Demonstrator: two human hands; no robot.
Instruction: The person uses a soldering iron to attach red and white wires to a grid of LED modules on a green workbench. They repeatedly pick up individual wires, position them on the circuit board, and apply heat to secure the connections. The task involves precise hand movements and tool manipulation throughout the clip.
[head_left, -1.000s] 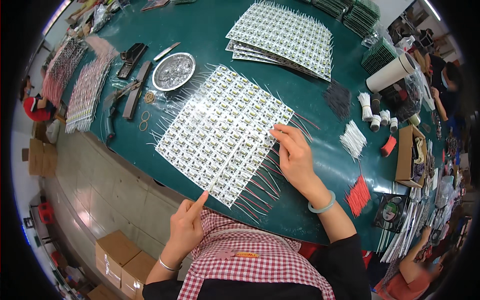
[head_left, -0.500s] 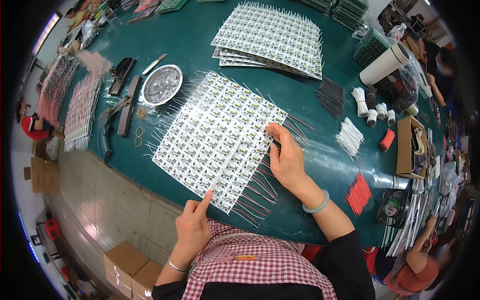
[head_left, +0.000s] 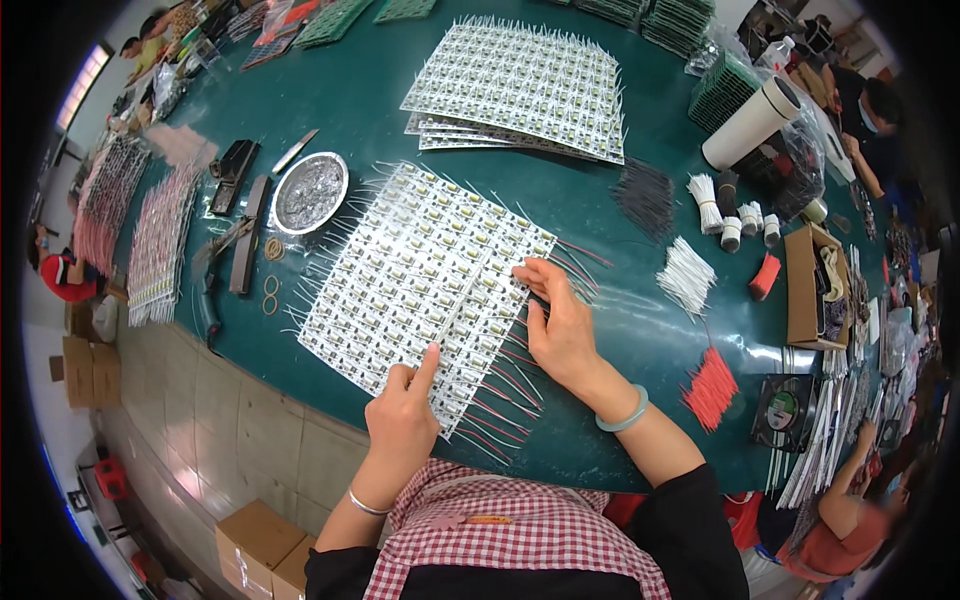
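A white panel of small circuit boards (head_left: 420, 270) lies slanted on the table in front of me, with rows of yellowish components. White wires stick out along its left side; red, white and black ones trail from its right side. My left hand (head_left: 405, 410) is over the near part of the panel, index finger stretched out with its tip on a row, the other fingers curled. At the right edge, my right hand (head_left: 560, 335) rests its fingertips on the panel, thumb apart from the fingers. I see nothing held in either hand.
Behind lies a stack of similar panels (head_left: 515, 90). To the left are a metal bowl (head_left: 310, 195), a soldering iron (head_left: 208, 305) and rubber bands (head_left: 270, 295). Black wires (head_left: 643, 197), white wires (head_left: 687, 275), red wires (head_left: 711, 390) and a white tumbler (head_left: 750, 125) are on the right.
My left hand has slid its index fingertip farther up along the panel, away from me. My right hand stays at the right edge. The whole view has shifted slightly.
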